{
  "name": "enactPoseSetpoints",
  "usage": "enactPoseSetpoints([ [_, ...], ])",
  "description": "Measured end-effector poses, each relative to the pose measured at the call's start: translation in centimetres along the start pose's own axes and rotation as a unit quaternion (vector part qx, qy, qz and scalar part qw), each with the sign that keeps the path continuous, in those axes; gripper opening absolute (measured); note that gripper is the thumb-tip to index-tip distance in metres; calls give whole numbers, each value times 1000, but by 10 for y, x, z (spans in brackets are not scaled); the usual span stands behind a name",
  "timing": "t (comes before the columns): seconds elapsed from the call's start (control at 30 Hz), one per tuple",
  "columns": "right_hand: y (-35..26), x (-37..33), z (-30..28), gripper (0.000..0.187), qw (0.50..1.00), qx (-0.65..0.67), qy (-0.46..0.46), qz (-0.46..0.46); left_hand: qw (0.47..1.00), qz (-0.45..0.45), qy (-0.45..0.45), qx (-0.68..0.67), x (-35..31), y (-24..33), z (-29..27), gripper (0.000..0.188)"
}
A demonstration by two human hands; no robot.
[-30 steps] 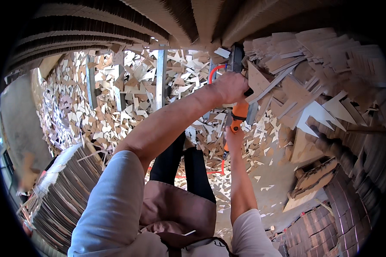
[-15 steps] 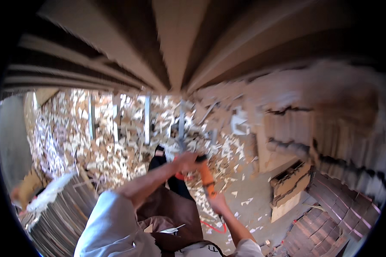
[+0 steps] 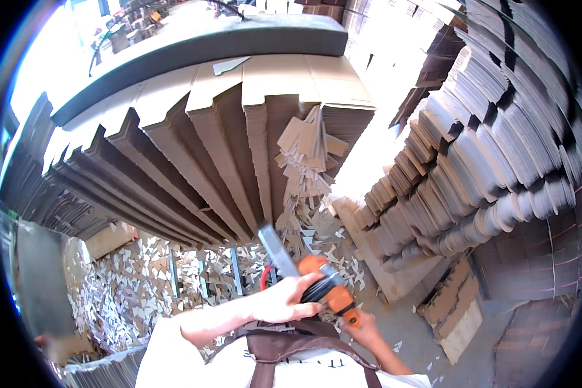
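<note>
In front of my body I hold an orange-and-black handheld power tool (image 3: 337, 298) with a long flat grey metal head, which points away and to the left. My left hand (image 3: 288, 301) is closed around its black middle, behind the head. My right hand (image 3: 363, 326) grips the orange rear end. Beside my left hand shows a piece of red hose or cord (image 3: 265, 277). Ahead stands a tall stack of die-cut cardboard sheets (image 3: 223, 123) with deep notches down its side. A bunch of cardboard scraps (image 3: 307, 152) hangs from its right part, apart from the tool.
A long grey bar (image 3: 226, 40) lies across the stack's top, near a loose scrap (image 3: 230, 65). Cardboard offcuts (image 3: 129, 284) cover the floor below. More stacked cardboard (image 3: 459, 168) rises on the right, with a board piece (image 3: 451, 310) leaning nearby.
My view has tilted up, bringing the stack's top into sight. The tool has swung so its grey head shows clearly, pointing up and left. Both hands keep hold of it.
</note>
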State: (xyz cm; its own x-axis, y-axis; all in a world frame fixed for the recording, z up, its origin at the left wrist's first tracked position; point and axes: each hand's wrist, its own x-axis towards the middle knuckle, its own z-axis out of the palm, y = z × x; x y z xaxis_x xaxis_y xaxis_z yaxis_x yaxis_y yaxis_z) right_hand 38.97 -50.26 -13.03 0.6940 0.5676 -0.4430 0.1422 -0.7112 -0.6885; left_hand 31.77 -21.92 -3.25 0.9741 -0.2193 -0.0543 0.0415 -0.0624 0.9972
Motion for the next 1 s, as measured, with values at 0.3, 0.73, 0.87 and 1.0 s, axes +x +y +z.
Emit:
enactPoseSetpoints([
  [0.3, -35, 14, -139, 24, 973, 62, 116, -191, 979, 130, 19, 154, 78, 172, 34, 40],
  [0.73, -60, 35, -103, 22, 960, 202, 108, -159, 978, 59, -19, 199, 97, 195, -14, 27],
  [0.87, -62, 20, -86, 20, 961, 218, 115, -129, 955, 197, -10, 223, 93, 179, -15, 24],
  [1.0, -95, 23, -84, 19, 954, 224, 142, -139, 953, 174, -28, 246, 87, 190, -34, 27],
])
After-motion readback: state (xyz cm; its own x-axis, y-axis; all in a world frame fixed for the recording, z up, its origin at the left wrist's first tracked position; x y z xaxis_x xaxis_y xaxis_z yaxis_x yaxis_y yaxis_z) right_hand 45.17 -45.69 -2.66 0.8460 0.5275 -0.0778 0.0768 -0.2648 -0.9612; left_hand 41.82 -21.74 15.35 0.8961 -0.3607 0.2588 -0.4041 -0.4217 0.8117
